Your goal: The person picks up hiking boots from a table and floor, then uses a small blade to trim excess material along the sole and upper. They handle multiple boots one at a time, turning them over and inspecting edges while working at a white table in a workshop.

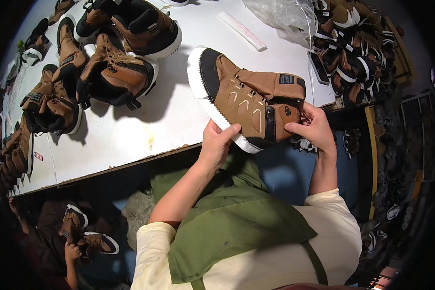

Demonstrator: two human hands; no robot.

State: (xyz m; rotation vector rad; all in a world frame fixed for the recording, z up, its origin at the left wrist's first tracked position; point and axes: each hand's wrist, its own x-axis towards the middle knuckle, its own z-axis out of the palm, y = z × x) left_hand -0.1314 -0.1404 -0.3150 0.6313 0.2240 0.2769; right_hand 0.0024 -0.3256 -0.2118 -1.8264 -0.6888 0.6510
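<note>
One brown suede boot with white sole (246,99) is held in two hands. One white flat plastic strip (242,31) and one clear plastic bag (280,14) lie on the white desk (169,121). The other brown boots are heaped together; their number cannot be counted surely.

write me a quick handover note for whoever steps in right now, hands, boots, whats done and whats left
Left hand: grips the white sole edge of the brown boot, which lies on its side over the edge of the white table.
Right hand: fingers at the boot's heel collar, beside the side zip.
Other brown boots stand in a group on the table's left; more are stacked in a pile at the right.
Done: cannot tell from this view.
Left: the boot in hand is not yet set down with the others.
</note>
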